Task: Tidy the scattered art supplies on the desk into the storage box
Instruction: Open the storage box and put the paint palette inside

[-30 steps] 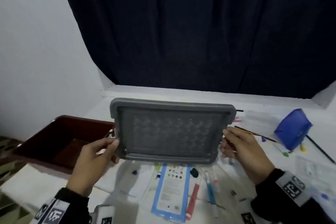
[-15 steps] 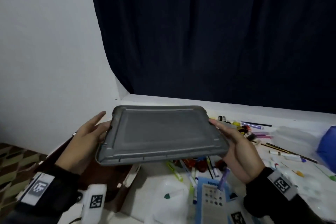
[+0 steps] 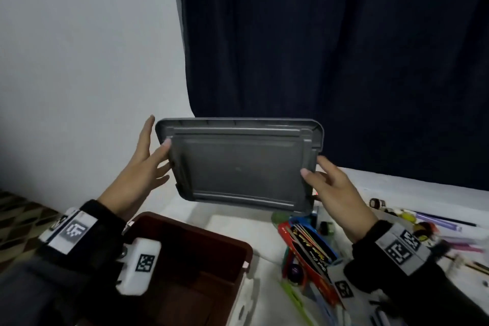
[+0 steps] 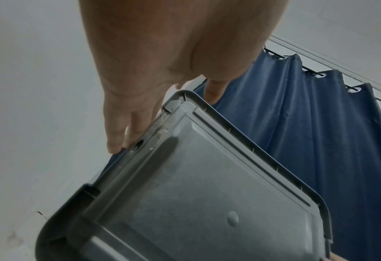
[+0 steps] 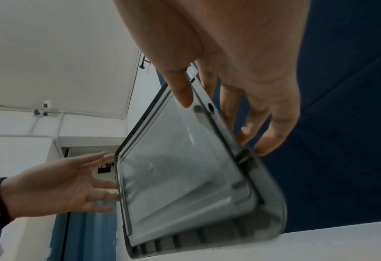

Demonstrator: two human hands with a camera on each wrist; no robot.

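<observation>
I hold a grey plastic lid (image 3: 238, 167) up in the air, tilted so its ribbed underside faces me, above the desk and the open dark red storage box (image 3: 211, 233). My right hand (image 3: 333, 188) pinches the lid's right edge, thumb on the near face and fingers behind, as the right wrist view shows (image 5: 240, 79). My left hand (image 3: 143, 167) has straight, spread fingers resting against the lid's left edge (image 4: 196, 194). Scattered art supplies lie on the white desk to the right: a red and blue crayon pack (image 3: 309, 246) and markers (image 3: 444, 225).
A white wall (image 3: 79, 61) stands to the left and a dark blue curtain (image 3: 344, 61) hangs behind the desk. Tape rolls and pens (image 3: 378, 204) crowd the desk's right side. A green pen (image 3: 293, 296) lies beside the box.
The lid went from lying flat with its top up to tilted up with its underside toward me, and rose higher. The view swung left over the box.
</observation>
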